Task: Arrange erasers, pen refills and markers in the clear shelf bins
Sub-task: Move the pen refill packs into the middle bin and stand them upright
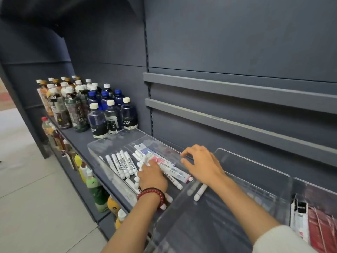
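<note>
Left hand (152, 177) down among markers (121, 164) in clear bin (102, 142), grip hidden; right hand (200, 165) spread, holding nothing. Risk: careless sweep knocks lined row askew, packet (162, 161) slides.

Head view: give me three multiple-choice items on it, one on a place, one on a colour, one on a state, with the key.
1. The blue bottles stand where?
A) left of the marker bin, on the same shelf
B) inside the bin
C) on the floor

2. The bead bracelet is:
A) green
B) red
C) white

3. The right hand is:
A) a fist
B) gripping a bottle
C) open, fingers spread

Key: 1 A, they stand past the bin's left wall; 2 B, dark red beads circle the wrist; 3 C, its fingers are spread over the bin's edge and hold nothing.
</note>
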`<state>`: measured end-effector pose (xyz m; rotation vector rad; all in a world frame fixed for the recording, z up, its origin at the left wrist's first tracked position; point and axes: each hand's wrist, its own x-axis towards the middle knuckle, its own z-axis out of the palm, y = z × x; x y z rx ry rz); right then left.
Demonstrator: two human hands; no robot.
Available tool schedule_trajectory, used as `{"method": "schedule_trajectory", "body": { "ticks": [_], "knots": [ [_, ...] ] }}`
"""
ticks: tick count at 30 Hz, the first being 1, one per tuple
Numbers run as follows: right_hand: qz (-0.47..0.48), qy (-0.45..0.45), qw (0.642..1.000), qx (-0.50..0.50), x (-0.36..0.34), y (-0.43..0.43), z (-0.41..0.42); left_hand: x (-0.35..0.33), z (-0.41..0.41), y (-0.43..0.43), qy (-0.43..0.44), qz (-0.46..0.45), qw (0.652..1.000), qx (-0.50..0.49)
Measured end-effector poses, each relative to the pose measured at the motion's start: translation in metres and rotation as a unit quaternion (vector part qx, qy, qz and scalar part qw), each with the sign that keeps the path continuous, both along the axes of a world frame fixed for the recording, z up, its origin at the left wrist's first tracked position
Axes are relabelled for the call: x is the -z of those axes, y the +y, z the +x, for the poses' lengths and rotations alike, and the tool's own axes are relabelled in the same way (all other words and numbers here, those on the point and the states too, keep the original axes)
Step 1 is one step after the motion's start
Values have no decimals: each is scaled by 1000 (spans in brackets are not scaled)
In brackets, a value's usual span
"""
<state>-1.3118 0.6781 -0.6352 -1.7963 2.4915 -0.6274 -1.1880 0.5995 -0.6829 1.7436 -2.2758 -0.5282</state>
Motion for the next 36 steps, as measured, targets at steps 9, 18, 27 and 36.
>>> {"method": "schedule_trajectory", "body": {
  "ticks": [9,18,27,36],
  "knots": [
    [-29,-78,996,-23,9,-37,-3,8,-19,-40,252,56,959,-113],
    [-54,-107,993,11,24,-42,-2,6,-30,-51,356,99,916,-159],
    [-60,-104,993,16,21,-41,-2,15,-33,-68,404,73,890,-200],
    [-55,-103,993,15,21,-40,-3,8,-33,-66,428,146,872,-188]
  ]
}}
